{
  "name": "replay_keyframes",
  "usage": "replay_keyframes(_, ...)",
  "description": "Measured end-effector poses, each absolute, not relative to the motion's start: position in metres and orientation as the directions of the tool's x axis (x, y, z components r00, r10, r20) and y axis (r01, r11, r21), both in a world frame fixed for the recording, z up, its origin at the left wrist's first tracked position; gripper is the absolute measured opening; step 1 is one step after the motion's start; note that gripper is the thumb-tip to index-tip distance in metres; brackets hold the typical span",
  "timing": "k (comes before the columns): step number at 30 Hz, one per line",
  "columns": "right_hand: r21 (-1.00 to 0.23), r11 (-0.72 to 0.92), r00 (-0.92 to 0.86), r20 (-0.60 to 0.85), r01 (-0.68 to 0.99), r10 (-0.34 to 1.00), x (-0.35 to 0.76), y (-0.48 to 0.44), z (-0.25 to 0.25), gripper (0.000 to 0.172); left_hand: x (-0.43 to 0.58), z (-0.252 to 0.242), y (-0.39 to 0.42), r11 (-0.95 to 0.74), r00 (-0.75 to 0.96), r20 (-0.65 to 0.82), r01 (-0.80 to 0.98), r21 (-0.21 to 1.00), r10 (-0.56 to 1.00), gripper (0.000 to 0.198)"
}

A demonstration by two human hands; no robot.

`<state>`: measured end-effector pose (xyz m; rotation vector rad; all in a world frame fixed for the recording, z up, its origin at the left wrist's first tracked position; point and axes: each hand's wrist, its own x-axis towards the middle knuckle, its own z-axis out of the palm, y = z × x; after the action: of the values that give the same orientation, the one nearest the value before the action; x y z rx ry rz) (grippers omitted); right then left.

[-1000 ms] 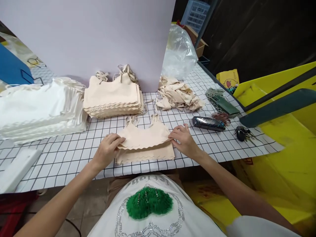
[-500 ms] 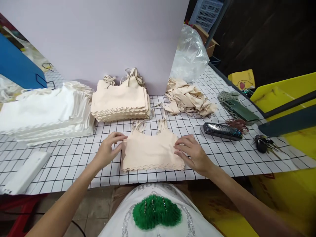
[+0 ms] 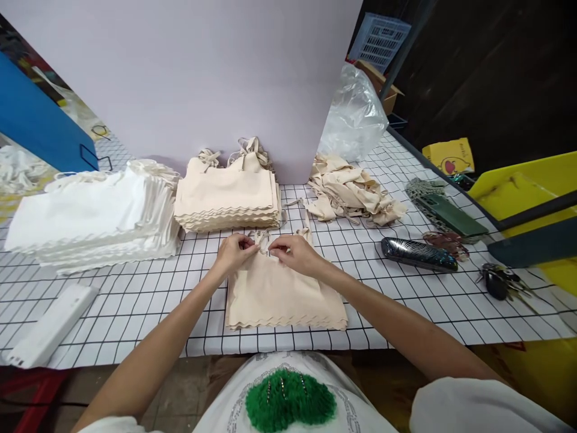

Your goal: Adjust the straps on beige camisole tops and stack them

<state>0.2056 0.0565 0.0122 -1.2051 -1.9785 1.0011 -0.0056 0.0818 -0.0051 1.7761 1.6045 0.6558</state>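
Note:
A beige camisole top (image 3: 283, 297) lies flat near the table's front edge, its wavy hem towards me and its straps at the far side. More beige layers show under its hem. My left hand (image 3: 235, 252) is closed at the top's upper left, pinching the base of a strap. From the right, my right hand (image 3: 295, 252) reaches across the top, thumb and fingers pinched on the same strap. The strap's end between the fingertips is partly hidden. The other strap (image 3: 305, 231) lies loose just beyond my right hand.
Behind the top stands a stack of folded beige tops (image 3: 228, 198). White garments (image 3: 94, 210) are piled left, with a white power strip (image 3: 51, 325) in front. A crumpled beige heap (image 3: 356, 189), a glasses case (image 3: 419, 254), a phone (image 3: 455, 215) and keys (image 3: 500, 281) lie right.
Both hands have moved from the sides of the beige top inward and away from me to its left strap, where the fingers now pinch. The camera view has shifted slightly.

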Motion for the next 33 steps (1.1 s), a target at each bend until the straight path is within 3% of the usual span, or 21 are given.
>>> replay_keyframes(4,-0.958,-0.059,-0.335,-0.155,0.28,0.929,0.193,0.061,0.008,0.011,-0.003,-0.012,0.081,-0.069,0.109,0.001,0.62,0.782,0.994,0.014)
replay_keyframes(10,-0.931,-0.362,-0.387,-0.35,0.045,0.853,0.188,0.064,0.004,0.017,-0.004,-0.013,0.076,-0.159,0.116,0.11,0.622,0.767,0.987,0.012)
replay_keyframes(16,-0.91,-0.414,-0.364,-0.396,0.03,0.843,0.188,0.064,0.01,0.011,-0.001,-0.012,0.079,-0.108,0.114,0.042,0.667,0.737,0.993,0.006)
replay_keyframes(33,-0.879,-0.475,-0.409,-0.418,-0.044,0.812,0.19,0.064,0.007,0.02,0.002,-0.023,0.078,-0.246,0.142,0.208,0.713,0.657,0.968,0.008)
